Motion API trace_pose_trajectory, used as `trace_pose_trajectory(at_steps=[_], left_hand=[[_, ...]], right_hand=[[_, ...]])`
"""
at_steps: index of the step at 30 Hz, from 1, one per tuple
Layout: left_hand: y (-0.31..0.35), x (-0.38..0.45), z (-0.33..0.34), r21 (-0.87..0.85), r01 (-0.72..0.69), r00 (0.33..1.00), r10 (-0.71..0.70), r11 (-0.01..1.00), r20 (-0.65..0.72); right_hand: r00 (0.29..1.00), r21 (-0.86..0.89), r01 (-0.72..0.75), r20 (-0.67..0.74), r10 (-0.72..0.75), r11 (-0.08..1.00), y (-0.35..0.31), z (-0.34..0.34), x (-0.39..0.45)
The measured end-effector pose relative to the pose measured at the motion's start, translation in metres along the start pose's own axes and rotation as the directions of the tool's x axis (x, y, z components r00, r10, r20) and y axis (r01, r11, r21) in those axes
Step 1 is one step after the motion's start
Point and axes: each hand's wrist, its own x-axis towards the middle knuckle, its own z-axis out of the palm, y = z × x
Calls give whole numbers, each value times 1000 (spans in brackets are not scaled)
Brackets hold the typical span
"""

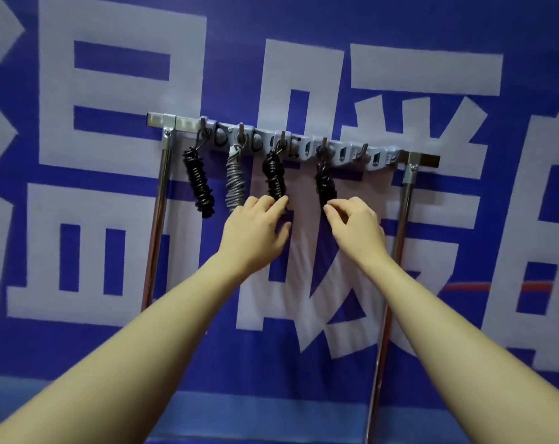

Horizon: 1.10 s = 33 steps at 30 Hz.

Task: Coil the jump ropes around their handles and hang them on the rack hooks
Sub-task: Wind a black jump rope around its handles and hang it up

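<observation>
Head view shows the left hand (255, 229), fingers straight, touching the third coiled black rope (274, 176), while the right hand (355, 224) pinches the bottom of the fourth black coil (325, 184). Beyond them hang the grey coil (235, 181) and first black coil (198, 182) on the hook rack (307, 147), before a blue banner (464, 219).

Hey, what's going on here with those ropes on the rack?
A person is hanging coiled jump ropes on a rack of hooks in front of a blue banner. Four bundles hang now: a black one, a grey one, and two more black ones. The left hand reaches with straight fingers to the bottom of the third bundle, and the right hand pinches at the bottom of the fourth. One hook at the right looks free.
</observation>
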Motion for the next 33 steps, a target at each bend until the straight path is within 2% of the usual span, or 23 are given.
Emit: trace_pose_trajectory(at_steps=[8,15,23,26,30,33], left_hand=[[25,-104,-25,-85,148,968,-127,985,215],[33,-197,-2,-54,293,873,-244,955,423],[43,-309,80,-16,421,700,-313,907,642],[50,-353,115,-51,430,673,-282,901,684],[67,-408,162,-50,413,586,-224,909,779],[83,-451,198,-105,386,552,-138,917,822]], right_hand=[[981,-19,-57,187,59,998,10,6,-128],[922,-64,-128,360,143,990,37,35,-210],[797,-137,-232,541,269,963,104,110,-308],[752,-161,-253,587,298,954,137,136,-350],[681,-198,-310,636,362,930,186,162,-413],[572,-277,-321,706,418,906,220,173,-461]])
